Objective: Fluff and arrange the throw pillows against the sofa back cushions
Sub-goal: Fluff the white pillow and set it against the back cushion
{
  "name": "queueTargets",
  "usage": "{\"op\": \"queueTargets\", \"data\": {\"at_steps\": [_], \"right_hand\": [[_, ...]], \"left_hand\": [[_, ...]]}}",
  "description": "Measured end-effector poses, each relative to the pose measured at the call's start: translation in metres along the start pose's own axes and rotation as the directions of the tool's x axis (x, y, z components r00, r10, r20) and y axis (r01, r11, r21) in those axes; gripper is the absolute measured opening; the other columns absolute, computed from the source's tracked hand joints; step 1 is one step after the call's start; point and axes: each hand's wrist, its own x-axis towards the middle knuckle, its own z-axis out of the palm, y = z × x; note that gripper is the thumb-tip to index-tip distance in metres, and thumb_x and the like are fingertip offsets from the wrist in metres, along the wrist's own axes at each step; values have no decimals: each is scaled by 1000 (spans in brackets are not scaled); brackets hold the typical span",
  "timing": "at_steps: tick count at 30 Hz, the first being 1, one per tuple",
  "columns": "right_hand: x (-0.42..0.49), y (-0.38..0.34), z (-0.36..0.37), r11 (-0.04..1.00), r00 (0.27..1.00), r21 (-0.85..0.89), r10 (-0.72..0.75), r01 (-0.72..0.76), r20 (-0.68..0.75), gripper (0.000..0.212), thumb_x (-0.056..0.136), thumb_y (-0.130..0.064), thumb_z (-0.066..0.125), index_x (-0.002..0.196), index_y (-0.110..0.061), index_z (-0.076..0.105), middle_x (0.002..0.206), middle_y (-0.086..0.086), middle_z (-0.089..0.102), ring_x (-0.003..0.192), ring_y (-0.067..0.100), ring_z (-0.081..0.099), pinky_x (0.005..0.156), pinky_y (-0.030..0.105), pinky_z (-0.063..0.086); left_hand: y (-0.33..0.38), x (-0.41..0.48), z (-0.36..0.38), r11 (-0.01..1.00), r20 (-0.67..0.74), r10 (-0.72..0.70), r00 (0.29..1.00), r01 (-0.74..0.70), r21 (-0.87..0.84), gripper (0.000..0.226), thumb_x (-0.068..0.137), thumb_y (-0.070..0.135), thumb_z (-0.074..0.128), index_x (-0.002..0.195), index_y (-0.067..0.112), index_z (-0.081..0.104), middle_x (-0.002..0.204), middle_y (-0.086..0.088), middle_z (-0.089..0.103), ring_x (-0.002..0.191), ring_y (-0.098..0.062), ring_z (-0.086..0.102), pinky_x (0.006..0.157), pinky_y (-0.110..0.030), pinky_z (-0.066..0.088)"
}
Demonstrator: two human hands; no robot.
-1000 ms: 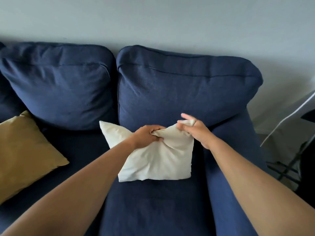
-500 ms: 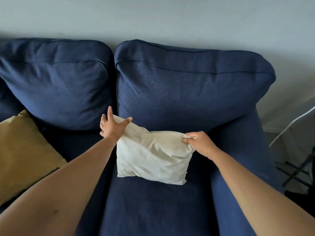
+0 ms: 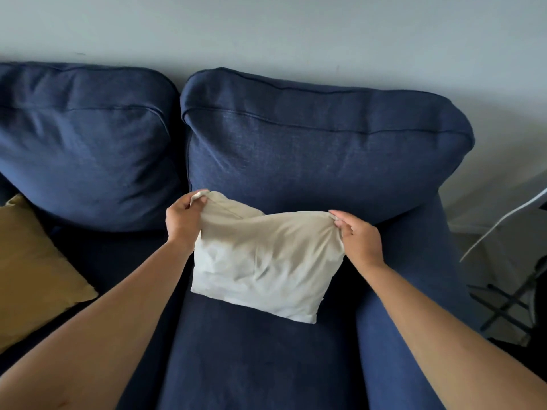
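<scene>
On the right seat cushion [image 3: 251, 359] of the sofa, near its back edge, a limp cream throw pillow [image 3: 263, 258] is held upright by its two top corners. One corner is pinched by the left hand [image 3: 184, 218], the other by the right hand [image 3: 356, 238], fingers closed on cloth. Fluffing appears underway; next, leaning against the right back cushion [image 3: 319, 155] seems required. A mustard throw pillow [image 3: 32, 267] waits at the left edge.

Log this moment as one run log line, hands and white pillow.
left hand: pinching white pillow top-left corner | right hand: pinching top-right corner | pillow: on seat, against right back cushion | yellow pillow: untouched, far left
</scene>
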Motion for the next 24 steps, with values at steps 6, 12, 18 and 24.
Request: {"op": "queueTargets", "data": {"at_steps": [6,12,18,24], "right_hand": [[53,13,-23,993,996,-118,0,-10,-87,34,99,-13,51,125,-25,69,119,-3,72,114,15,64,89,18,42],[60,17,-17,985,979,25,171,-169,-115,64,92,-45,58,150,-32,35,140,0,55,128,22,52,92,31,38],[22,36,-6,950,965,182,262,-253,-23,61,84,-48,69,134,-26,43,114,-11,62,104,16,61,79,28,44],[33,24,1,988,972,79,144,-132,-183,20,97,-31,57,99,-11,56,71,-7,57,77,25,61,67,36,45]], "left_hand": [[8,4,28,981,87,69,994,-84,174,21,92,28,69,93,47,78,105,17,76,107,-7,68,95,-25,52],[15,4,42,982,122,58,991,-78,172,52,95,36,56,146,46,46,144,10,53,129,-11,51,103,-26,42],[-4,-3,31,986,295,-163,941,162,30,52,89,29,74,137,29,55,124,4,68,114,-21,65,82,-26,53],[-13,-1,28,964,110,36,993,-63,259,8,88,48,70,90,44,63,87,15,73,88,-9,69,77,-31,55]]}}
